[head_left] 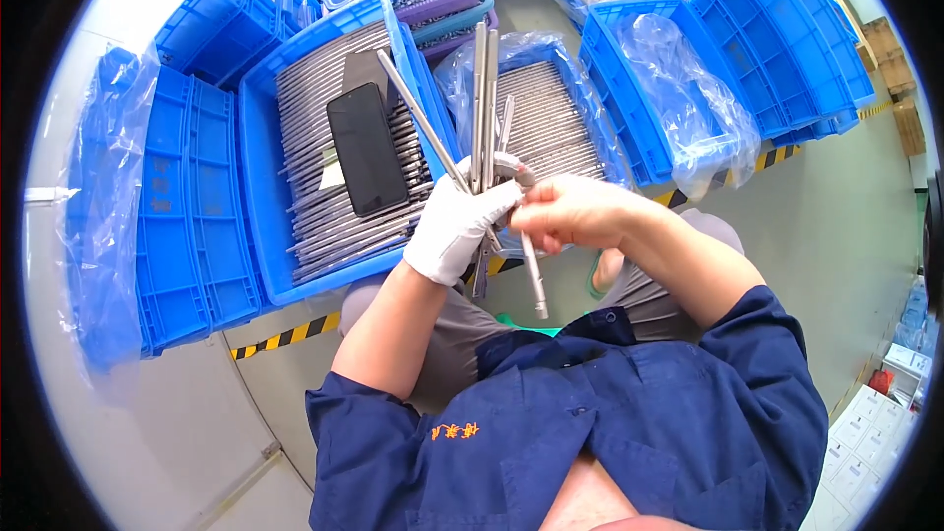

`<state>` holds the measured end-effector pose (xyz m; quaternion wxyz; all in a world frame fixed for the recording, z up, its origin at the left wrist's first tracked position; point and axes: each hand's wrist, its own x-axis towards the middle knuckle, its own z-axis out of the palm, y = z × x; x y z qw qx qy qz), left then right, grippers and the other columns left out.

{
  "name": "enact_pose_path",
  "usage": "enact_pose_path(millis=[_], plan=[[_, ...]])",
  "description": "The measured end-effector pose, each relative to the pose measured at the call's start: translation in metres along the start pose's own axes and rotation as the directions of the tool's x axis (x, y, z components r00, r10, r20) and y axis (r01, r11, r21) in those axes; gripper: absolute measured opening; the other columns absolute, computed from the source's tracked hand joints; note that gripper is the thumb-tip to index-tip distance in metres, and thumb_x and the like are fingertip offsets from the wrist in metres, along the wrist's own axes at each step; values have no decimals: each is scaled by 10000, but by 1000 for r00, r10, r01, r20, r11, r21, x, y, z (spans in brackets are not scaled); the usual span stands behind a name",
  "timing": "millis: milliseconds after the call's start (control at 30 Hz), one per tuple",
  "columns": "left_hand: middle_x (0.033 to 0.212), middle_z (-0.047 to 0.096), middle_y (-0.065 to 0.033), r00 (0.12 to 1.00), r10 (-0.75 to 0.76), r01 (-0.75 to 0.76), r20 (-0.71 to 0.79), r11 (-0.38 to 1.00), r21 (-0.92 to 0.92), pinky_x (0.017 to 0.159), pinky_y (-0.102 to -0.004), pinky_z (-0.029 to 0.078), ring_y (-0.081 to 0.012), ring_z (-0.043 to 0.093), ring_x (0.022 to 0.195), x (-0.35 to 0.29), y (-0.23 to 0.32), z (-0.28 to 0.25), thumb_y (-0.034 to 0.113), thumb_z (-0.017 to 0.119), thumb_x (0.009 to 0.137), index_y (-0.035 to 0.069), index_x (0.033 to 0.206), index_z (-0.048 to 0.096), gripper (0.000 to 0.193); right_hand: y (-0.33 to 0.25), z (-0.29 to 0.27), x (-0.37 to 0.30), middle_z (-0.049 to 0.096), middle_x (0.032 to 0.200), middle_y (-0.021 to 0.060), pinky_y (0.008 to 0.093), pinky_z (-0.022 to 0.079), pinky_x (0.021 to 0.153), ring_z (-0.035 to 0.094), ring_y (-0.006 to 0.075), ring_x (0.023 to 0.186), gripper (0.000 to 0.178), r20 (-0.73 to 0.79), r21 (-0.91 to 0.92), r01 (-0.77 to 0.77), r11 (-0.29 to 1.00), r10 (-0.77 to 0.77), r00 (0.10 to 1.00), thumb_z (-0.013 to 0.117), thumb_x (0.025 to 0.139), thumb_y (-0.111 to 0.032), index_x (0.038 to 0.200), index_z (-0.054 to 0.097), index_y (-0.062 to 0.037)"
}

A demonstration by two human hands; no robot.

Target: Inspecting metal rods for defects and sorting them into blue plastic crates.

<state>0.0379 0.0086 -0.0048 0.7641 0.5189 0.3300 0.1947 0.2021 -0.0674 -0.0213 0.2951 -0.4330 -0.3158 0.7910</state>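
My left hand [454, 226], in a white glove with some fingertips bare, is closed round several slim metal rods [479, 98]. They fan out above and below the fist. My bare right hand [570, 211] is pressed against the same bundle, its thumb and fingers pinched near one rod [532, 275] that slants down toward my lap. The fingers partly hide where they meet that rod. Just left of the bundle, a blue crate [258, 177] holds rows of similar rods, with a black phone [366, 149] lying on them. A second, plastic-lined crate [618, 162] of rods stands beyond my hands.
Stacked baskets [457, 2] of small metal parts stand at the back. To the right are a blue crate [629, 128] with clear plastic film [678, 88] and upright blue crates [777, 49]. More blue crates [177, 206] stand at the left. Striped floor tape [285, 336] runs below them.
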Motion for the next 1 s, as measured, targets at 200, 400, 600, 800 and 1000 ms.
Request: enact_pose_path(millis=[200, 400, 600, 800, 1000], plan=[[874, 584, -74, 986, 148, -157, -76, 979, -132, 659, -266, 480, -153, 585, 795, 9, 8, -20, 19, 601, 708, 61, 1033, 531, 335, 10, 49, -18, 616, 786, 14, 262, 448, 654, 546, 96, 721, 311, 290, -369, 7, 929, 108, 951, 663, 790, -323, 909, 635, -36], [772, 515, -15, 993, -5, 8, 119, 1000, -23, 501, -190, 387, -74, 485, 579, -6, 16, -15, 176, 598, 813, 31, 1155, 500, 384, -28, -18, -35, 609, 814, 23, 247, 459, 674, 561, 101, 729, 127, -107, -163, 310, 937, -329, 938, 619, 806, -176, 863, 625, -62], [707, 479, 27, 955, -206, 164, 215, 967, 196, 507, -186, 351, -55, 437, 563, -8, 10, 8, 323, 564, 865, 8, 1183, 516, 450, -37, -64, -36, 626, 903, 36, 225, 484, 700, 588, 93, 774, 161, -319, 226, 612, 758, -536, 782, 564, 884, -210, 957, 598, -71], [704, 478, 27, 958, -190, 152, 216, 972, 181, 512, -185, 350, -54, 436, 567, -7, 9, 3, 319, 592, 851, -3, 1160, 528, 451, -35, -60, -38, 627, 926, 40, 216, 490, 678, 591, 95, 748, 152, -291, 200, 617, 761, -556, 779, 591, 865, -179, 963, 605, -64], [723, 483, 20, 963, -190, 160, 190, 973, 166, 516, -191, 353, -59, 440, 585, -8, 5, 0, 318, 610, 839, 5, 1156, 533, 453, -31, -57, -38, 626, 933, 29, 226, 485, 739, 586, 97, 827, 179, -337, 81, 640, 764, -583, 739, 634, 833, -185, 969, 606, -72]])
